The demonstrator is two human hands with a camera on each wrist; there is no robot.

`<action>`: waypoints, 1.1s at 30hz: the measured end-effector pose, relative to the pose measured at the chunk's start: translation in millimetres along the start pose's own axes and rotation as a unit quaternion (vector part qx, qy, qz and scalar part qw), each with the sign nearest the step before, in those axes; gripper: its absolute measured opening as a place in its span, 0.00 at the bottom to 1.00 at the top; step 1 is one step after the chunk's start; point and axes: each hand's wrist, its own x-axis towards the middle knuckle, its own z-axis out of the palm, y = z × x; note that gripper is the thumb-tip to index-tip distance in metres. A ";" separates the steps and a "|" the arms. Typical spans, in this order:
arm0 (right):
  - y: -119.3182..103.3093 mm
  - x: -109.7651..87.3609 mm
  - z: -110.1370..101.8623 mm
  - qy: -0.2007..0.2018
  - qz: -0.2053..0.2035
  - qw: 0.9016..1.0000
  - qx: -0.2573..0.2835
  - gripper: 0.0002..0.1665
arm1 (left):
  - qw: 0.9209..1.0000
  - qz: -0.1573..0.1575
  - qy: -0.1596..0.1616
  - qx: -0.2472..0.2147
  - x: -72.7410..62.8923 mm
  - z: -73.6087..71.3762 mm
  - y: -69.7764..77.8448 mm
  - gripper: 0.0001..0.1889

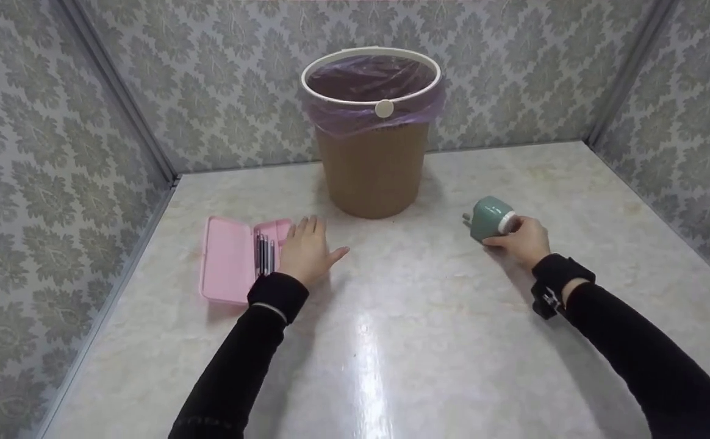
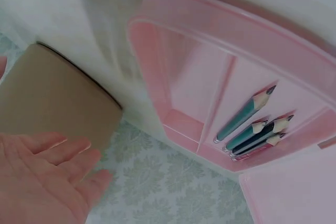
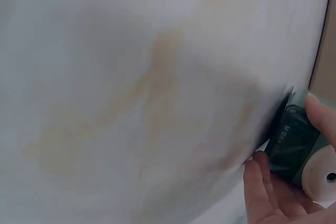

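In the head view my right hand (image 1: 526, 242) grips a green pencil sharpener (image 1: 489, 216) near its white end. The right wrist view shows thumb and fingers on opposite sides of the sharpener (image 3: 291, 142), whose round pale face has a dark hole. My left hand (image 1: 305, 251) has its fingers straight and its thumb spread, beside the right edge of an opened pink pencil case (image 1: 227, 259), partly covering it. Several pencils (image 1: 265, 250) lie in that case. The left wrist view shows the left palm (image 2: 42, 177) holding nothing, apart from the pencil case (image 2: 191, 72).
A tall brown trash bin (image 1: 373, 164) stands at the back middle, between the hands, with a purple bag (image 1: 343, 119) over its rim. Patterned wall panels (image 1: 221, 91) enclose the pale marbled table (image 1: 416, 341) at the back and sides.
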 end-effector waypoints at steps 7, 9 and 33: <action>13.3 5.2 -13.4 0.077 0.047 0.995 -0.033 0.47 | 0.999 -0.044 -0.011 0.001 12.5 4.6 -4.5 0.46; 14.7 5.4 -15.4 0.089 0.064 0.993 -0.036 0.47 | 0.999 -0.048 -0.020 0.005 14.5 5.5 -4.7 0.46; 17.2 9.7 -10.1 0.096 0.095 0.991 0.004 0.68 | 0.998 -0.058 -0.021 0.033 28.2 16.5 -3.8 0.46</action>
